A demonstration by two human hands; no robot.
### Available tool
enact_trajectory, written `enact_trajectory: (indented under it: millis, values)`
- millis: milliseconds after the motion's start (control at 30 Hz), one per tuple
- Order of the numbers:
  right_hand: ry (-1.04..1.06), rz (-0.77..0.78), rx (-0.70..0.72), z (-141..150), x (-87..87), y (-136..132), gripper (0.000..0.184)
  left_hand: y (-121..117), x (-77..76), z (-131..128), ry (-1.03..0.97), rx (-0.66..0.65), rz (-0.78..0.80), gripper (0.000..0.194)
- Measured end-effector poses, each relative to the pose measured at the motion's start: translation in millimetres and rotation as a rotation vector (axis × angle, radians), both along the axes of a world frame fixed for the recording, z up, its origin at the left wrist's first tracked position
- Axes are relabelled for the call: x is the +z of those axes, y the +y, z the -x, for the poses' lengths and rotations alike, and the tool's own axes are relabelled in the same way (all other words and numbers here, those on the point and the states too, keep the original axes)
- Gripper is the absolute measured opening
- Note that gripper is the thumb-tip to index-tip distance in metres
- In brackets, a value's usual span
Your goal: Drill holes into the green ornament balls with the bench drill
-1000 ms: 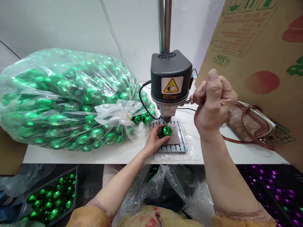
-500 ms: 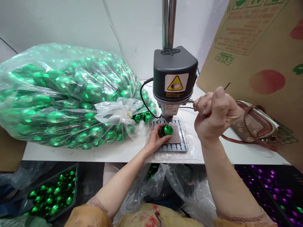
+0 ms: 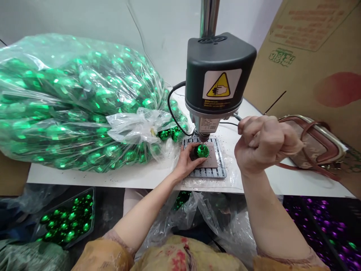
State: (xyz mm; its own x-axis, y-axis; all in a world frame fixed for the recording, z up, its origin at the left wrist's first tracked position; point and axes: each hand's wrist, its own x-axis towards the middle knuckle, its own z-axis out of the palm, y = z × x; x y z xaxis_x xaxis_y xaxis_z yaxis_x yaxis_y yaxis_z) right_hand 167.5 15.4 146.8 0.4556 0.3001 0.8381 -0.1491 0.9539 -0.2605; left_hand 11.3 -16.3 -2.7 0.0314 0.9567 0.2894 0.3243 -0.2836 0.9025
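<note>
Rolled over since half a second ago, the right hand (image 3: 265, 145) presents its knuckles instead of a raised thumb, with more of a dark rod (image 3: 275, 102) showing behind it; the drill (image 3: 214, 64) looms larger as the view shifts.

White surface (image 3: 113, 178) spans the scene; on it, at left, lies a tied clear bag (image 3: 47, 56) packed with green balls; the drill stands beside it, above a grooved plate (image 3: 208, 174); at its right side the right hand is clenched, apparently around the lever (image 3: 237, 117), though the grip itself is hidden; the left hand (image 3: 186, 160) reaches in over the plate, thumb and fingers clamped on the sides of a shiny green ball (image 3: 203, 151); that ball sits on a brown pad (image 3: 213, 154), directly under the slim bit (image 3: 202, 145), whose tip is too small to tell for contact.

By its look, the ball should be light, probably hollow and stiff-shelled; its glossy skin is likely slippery and prone to roll, and hard pressure could crack or dent it; best held low around its sides, lightly but steadily, fingertips clear of the top.
</note>
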Motion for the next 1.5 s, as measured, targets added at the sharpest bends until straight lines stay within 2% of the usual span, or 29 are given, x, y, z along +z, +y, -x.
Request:
enact_trajectory:
  millis: [367,500,600,667,700,800,867,967,1133,1333,1500]
  values:
    - [-0.032,-0.152,-0.032,0.8,-14.8,5.1,0.042,-0.6,0.3,-1.1,0.049,0.02,-0.039,0.049]
    - [-0.055,-0.157,-0.032,1.5,-15.7,2.0,0.043,-0.1,0.0,-1.0,0.037,0.017,-0.031,0.049]
    - [0.007,-0.014,-0.047,2.5,2.4,-1.5,0.049,0.2,0.1,-0.6,0.035,0.015,-0.025,0.049]
    - [0.051,0.218,-0.055,2.5,22.2,-1.3,0.049,0.2,0.2,-0.3,0.047,0.02,-0.023,0.05]
    - [0.02,0.281,-0.04,2.3,32.1,-0.1,0.046,0.1,0.1,-0.1,0.051,0.022,-0.023,0.05]
    - [0.008,0.332,0.011,1.1,53.2,5.0,0.046,0.2,-1.3,0.2,0.04,0.018,-0.022,0.051]
    - [0.007,0.331,0.042,0.6,56.8,6.3,0.048,0.5,-3.0,0.2,0.022,0.011,-0.025,0.052]
    - [0.015,0.308,0.045,1.5,50.9,2.5,0.047,1.2,-5.2,0.3,0.004,0.006,-0.036,0.054]
    - [0.029,0.238,0.014,3.9,30.2,-8.1,0.051,2.3,-6.3,0.4,-0.006,0.003,-0.035,0.054]
    - [-0.025,0.02,0.006,-0.1,-2.4,-5.7,0.054,1.9,-5.9,0.6,0.005,0.0,-0.031,0.055]
    - [-0.038,-0.051,0.021,-2.5,-16.4,-1.9,0.05,1.8,-4.6,0.1,0.011,0.008,-0.019,0.056]
